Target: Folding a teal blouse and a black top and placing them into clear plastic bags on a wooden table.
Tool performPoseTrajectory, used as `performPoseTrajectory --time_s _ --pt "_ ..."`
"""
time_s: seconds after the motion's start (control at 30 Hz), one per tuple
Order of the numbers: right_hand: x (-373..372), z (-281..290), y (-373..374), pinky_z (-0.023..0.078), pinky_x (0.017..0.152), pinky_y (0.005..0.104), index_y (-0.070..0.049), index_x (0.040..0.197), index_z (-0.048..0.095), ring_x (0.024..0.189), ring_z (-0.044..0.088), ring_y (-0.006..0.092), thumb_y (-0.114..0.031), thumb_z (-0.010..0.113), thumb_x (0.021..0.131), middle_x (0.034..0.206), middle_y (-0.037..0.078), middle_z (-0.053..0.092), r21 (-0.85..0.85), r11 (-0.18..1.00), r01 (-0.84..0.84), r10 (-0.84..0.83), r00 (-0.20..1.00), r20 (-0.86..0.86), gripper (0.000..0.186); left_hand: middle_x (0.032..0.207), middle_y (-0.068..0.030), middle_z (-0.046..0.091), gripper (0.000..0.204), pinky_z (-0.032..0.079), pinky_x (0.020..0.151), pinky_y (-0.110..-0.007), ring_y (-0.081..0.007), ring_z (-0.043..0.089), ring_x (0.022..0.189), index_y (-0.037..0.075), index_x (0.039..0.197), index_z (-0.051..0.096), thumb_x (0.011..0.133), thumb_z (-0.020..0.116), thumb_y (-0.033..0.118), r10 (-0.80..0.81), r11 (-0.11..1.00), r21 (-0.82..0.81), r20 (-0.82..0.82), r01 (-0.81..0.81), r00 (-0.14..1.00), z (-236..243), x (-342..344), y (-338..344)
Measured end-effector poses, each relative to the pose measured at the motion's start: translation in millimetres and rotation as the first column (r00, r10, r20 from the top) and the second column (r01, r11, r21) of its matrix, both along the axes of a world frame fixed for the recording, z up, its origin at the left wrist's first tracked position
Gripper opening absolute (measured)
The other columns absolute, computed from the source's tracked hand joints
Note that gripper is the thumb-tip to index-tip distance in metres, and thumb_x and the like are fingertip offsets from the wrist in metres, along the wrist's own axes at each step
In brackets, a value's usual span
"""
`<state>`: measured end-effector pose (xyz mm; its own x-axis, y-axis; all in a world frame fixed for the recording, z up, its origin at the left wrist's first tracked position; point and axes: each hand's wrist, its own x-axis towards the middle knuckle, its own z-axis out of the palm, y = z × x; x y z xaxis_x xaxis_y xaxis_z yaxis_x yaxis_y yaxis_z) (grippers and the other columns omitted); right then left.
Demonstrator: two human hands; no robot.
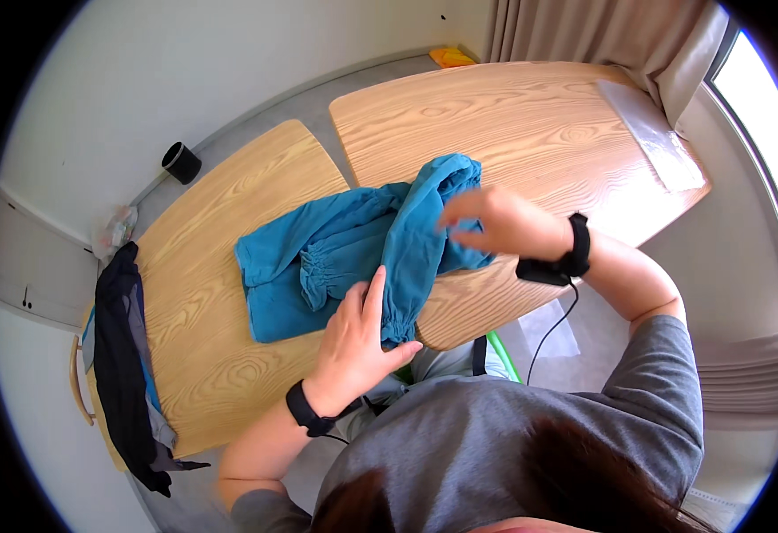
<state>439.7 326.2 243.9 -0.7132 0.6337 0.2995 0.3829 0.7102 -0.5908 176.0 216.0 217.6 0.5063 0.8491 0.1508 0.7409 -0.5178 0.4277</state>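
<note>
A teal garment (273, 302) with long sleeves and gathered elastic cuffs lies partly folded across the seam of two wooden tables. One sleeve (411, 258) is laid over the body of it. My left hand (351, 333) rests on the garment beside that sleeve's cuff, fingers stretched out and thumb spread toward the near edge. Over the garment's right part is my right hand (500, 222), slightly blurred, its thumb and fingers apart with nothing visible between them. I cannot tell whether its fingertips touch the cloth.
Dark clothes (127, 355) hang over the left table end, near a curved wooden handle (76, 382). A clear plastic sheet (651, 138) lies at the far right of the table (513, 98). A black bin (181, 163) stands by the wall. A cable (553, 333) hangs from my right wristband.
</note>
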Motion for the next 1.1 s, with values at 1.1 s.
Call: performPoseTrajectory --time_s 1.1 --pt "47.6 -66.2 111.0 0.042 0.061 0.0338 -0.002 0.079 0.065 0.067 0.052 0.0174 -0.040 0.060 0.084 0.069 0.012 0.059 -0.368 0.806 0.464 -0.339 0.870 0.358 0.038 0.098 -0.0087 0.060 0.052 0.045 0.077 -0.023 -0.0120 0.056 0.086 -0.003 0.127 0.042 0.080 0.064 0.002 0.433 0.899 -0.388 0.718 -0.202 0.545 -23.1 -73.5 120.6"
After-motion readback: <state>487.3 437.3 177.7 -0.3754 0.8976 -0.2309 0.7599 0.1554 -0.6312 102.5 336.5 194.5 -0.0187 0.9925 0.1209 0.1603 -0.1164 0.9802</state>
